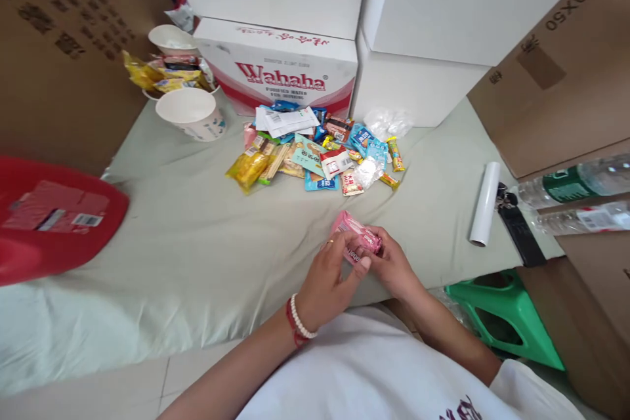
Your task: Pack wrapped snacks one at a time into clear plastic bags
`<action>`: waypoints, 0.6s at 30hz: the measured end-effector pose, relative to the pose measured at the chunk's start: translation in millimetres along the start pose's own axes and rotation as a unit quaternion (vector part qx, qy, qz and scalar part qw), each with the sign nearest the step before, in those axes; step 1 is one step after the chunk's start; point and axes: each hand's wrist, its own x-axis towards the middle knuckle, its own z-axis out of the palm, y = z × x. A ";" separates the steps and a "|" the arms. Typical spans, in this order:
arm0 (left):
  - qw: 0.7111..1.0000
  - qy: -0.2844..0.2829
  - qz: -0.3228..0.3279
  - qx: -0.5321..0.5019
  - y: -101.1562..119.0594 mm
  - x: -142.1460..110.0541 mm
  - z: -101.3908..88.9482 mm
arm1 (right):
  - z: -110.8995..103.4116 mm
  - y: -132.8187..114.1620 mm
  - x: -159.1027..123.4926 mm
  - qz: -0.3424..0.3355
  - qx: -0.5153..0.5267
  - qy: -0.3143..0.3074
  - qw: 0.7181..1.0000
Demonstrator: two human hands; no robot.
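Close to the table's front edge, both hands hold pink snack packets (357, 236) with white lettering, possibly two pressed together. My left hand (332, 269), with a beaded bracelet at its wrist, has its fingers over the packets' left side. My right hand (391, 262) grips their right end. Farther back lies a pile of wrapped snacks: a yellow packet (247, 169), a light green packet (309, 154), a red and white packet (336, 163), blue packets (321, 181) and small yellow-wrapped sticks (395, 153).
Paper cups (191, 115), one filled with snacks, stand at the back left. White boxes (275, 72) line the back. A red container (59, 220) is at left. At right lie a white roll (485, 203), a black object (522, 235) and plastic bottles (575, 184); a green stool (506, 315) stands below.
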 end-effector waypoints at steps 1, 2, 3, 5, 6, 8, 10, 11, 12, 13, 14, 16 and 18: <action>1.000 -0.005 -0.001 -0.005 -3.7 -1.6 -2.0 | -12.0 3.4 2.6 0.007 0.019 0.030 0.999; 1.000 -0.002 -0.007 -0.001 -8.9 -4.2 -6.0 | -27.6 5.6 7.7 0.009 0.041 0.070 0.997; 1.000 0.012 -0.020 0.015 -15.9 -8.1 -11.7 | -46.9 6.2 16.0 0.004 0.063 0.122 0.991; 0.994 0.061 -0.059 0.067 -34.3 -20.6 -27.7 | -93.5 2.3 42.8 -0.022 0.108 0.246 0.963; 0.988 0.087 -0.088 0.089 -45.0 -29.2 -37.1 | -118.5 -2.2 61.1 -0.036 0.133 0.308 0.941; 0.975 0.127 -0.139 0.121 -66.4 -50.1 -56.0 | -164.9 -15.3 104.7 -0.037 0.176 0.407 0.895; 0.958 0.164 -0.175 0.160 -83.8 -73.8 -72.4 | -198.1 -31.4 151.4 -0.036 0.172 0.435 0.883; 0.948 0.176 -0.190 0.186 -90.0 -85.8 -79.1 | -208.4 -39.5 173.7 -0.035 0.172 0.441 0.880; 0.938 0.186 -0.200 0.212 -94.3 -97.4 -84.6 | -214.6 -47.3 194.2 -0.036 0.165 0.443 0.881; 0.929 0.196 -0.208 0.235 -96.9 -108.2 -89.1 | -217.3 -54.4 212.4 -0.039 0.128 0.439 0.889; 0.920 0.206 -0.213 0.257 -98.1 -117.9 -92.4 | -217.3 -60.4 227.9 -0.046 0.048 0.429 0.901; 0.904 0.222 -0.213 0.295 -99.0 -133.0 -96.0 | -213.1 -69.1 249.8 -0.066 -0.150 0.393 0.905; 0.890 0.245 -0.201 0.327 -101.6 -141.2 -96.2 | -207.9 -74.1 260.3 -0.082 -0.317 0.352 0.877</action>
